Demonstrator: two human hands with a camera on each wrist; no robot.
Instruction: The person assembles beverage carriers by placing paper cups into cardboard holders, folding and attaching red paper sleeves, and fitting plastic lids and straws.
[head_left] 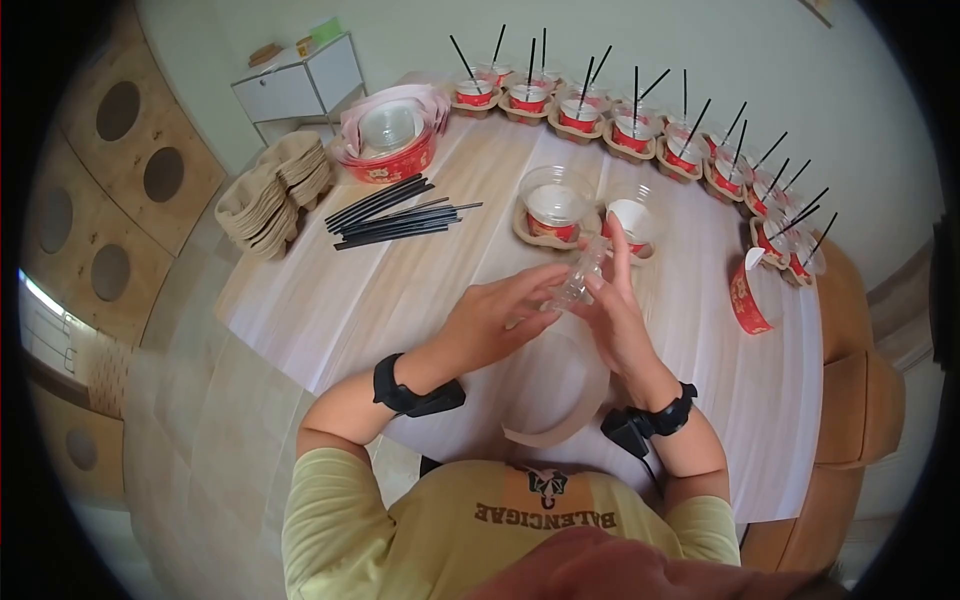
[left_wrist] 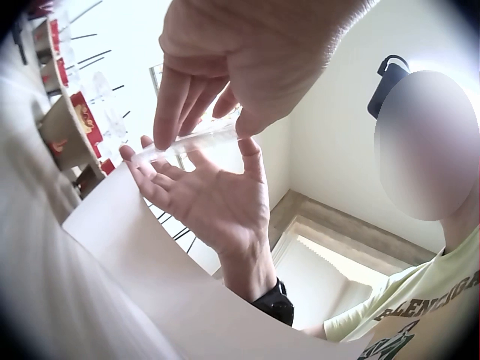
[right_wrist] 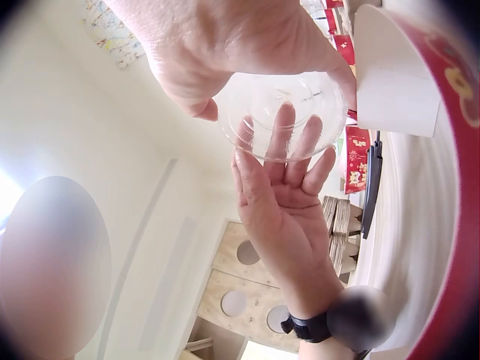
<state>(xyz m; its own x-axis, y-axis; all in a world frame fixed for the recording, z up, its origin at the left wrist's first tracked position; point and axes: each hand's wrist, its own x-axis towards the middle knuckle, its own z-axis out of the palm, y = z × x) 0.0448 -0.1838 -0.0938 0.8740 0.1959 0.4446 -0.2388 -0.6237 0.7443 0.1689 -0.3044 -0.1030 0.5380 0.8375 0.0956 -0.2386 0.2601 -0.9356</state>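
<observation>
Both hands hold a clear plastic lid (head_left: 578,276) between them above the table, near its front. Fingers of the left hand (head_left: 493,312) are at the lid's left side, with the thumb near its lower edge. The right hand (head_left: 622,325) grips the other side between thumb and fingers, its index finger pointing up. In the right wrist view the round, see-through lid (right_wrist: 283,97) shows the left hand's fingertips behind it. Below the hands a curved paper strip (head_left: 570,425) lies on the table, pale side showing. Just beyond are two red-and-white cups (head_left: 553,205) in a cardboard carrier (head_left: 532,232).
Black straws (head_left: 400,222) lie in a loose pile at left, beside stacked cardboard carriers (head_left: 262,205) and a red tub (head_left: 400,162). Cups with straws in carriers (head_left: 628,148) line the far and right edges. A red paper strip (head_left: 745,305) lies at right.
</observation>
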